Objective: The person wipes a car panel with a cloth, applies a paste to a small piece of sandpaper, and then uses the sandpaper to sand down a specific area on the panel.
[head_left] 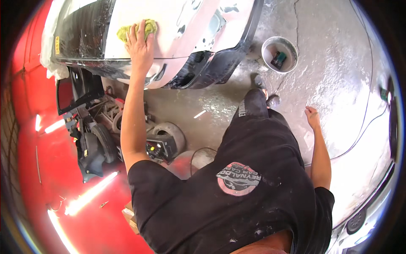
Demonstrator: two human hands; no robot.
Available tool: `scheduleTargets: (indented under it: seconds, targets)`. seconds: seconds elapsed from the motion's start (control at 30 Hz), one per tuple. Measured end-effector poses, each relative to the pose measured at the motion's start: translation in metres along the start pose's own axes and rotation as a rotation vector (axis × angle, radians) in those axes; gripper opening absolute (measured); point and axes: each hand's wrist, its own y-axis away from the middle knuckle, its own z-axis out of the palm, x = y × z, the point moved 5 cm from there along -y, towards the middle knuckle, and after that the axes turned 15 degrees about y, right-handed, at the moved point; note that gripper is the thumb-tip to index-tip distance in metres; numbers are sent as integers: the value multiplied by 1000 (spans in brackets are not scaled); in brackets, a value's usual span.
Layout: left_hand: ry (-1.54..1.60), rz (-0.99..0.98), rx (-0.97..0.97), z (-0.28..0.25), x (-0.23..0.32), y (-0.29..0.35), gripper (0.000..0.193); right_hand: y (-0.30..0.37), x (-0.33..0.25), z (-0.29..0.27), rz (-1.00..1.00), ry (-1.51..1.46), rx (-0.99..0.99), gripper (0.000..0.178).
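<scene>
My left hand (140, 50) presses a crumpled yellow-green cloth (149, 28) against the pale panel (169, 40) of a car, with the fingers spread over the cloth. The arm is stretched far forward and left. Grey and pinkish patches mark the panel next to the cloth. Beside it is the car's dark, smeared window (86, 29). My right hand (312, 116) hangs low at my right side, its fingers loosely curled, with nothing visible in it.
A white bucket (292, 62) holding dark green items stands ahead on the wet grey floor. Car parts, a tyre (171, 133) and a black door (78, 91) lie to the left. A dark cable (359, 135) runs along the right. Lit tubes (93, 192) line the red wall.
</scene>
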Motion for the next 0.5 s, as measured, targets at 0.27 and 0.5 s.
scheduleTargets:
  seconds: [0.27, 0.5]
  targets:
    - [5, 90, 206, 7, 11, 4, 50, 22, 51, 41, 165, 22, -77, 40]
    - [66, 85, 251, 3, 14, 6, 47, -29, -42, 15, -13, 64, -107, 38]
